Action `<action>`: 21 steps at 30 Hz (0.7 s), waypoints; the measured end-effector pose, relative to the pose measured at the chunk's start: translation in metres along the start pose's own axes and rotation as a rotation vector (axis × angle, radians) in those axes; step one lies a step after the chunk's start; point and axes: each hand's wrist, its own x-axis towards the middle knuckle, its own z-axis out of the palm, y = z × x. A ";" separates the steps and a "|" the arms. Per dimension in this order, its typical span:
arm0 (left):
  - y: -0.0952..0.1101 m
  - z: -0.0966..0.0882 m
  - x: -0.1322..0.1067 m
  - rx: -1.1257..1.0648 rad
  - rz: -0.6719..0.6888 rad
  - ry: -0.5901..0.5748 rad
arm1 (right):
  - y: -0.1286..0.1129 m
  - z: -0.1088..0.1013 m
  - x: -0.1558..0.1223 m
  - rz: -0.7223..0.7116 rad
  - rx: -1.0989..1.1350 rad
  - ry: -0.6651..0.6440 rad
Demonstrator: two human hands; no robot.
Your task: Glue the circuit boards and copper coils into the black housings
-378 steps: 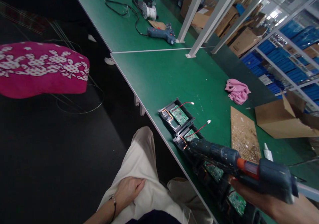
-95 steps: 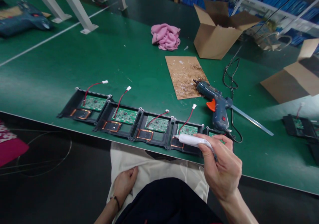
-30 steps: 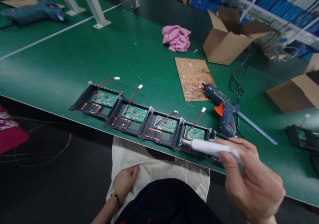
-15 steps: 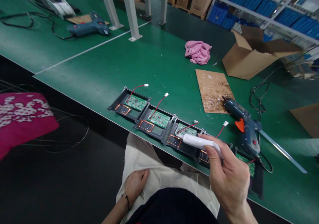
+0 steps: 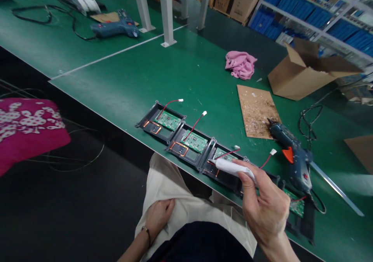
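Note:
My right hand (image 5: 264,202) is closed around a white squeeze tube (image 5: 231,167). The tube lies tilted, its narrow nozzle pointing left over the third black plastic housing (image 5: 225,179), close to the copper coil there. Whether the tip touches cannot be seen. Inside that housing is a green circuit board (image 5: 223,153) with a red lead, partly covered by the tube. Two similar housings, a middle one (image 5: 186,159) and a far-left one (image 5: 148,134), line up to the left; more continue under my right hand. Resting on my thigh, my left hand (image 5: 159,215) has its fingers curled in, apart from the housings.
Right of the row lies a glue gun (image 5: 291,157) with a clear stick, its nozzle on a stained cardboard sheet (image 5: 256,110). Behind are a pink cloth (image 5: 241,65) and an open carton (image 5: 303,73). Another glue gun (image 5: 115,29) lies far left, near metal legs (image 5: 167,17).
The view has shifted, so the bench things sit further right. Relative to the third housing, the tube's nozzle has moved left along the coil's upper edge. My left hand stays put.

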 end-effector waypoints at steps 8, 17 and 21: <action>-0.001 0.002 0.001 0.019 -0.006 0.012 | 0.001 -0.004 -0.002 -0.012 0.021 0.003; -0.001 0.003 0.000 0.044 0.010 0.016 | 0.000 -0.001 0.001 -0.025 0.091 -0.052; 0.000 0.003 0.000 0.057 0.011 0.015 | -0.001 -0.002 0.002 -0.008 0.096 -0.056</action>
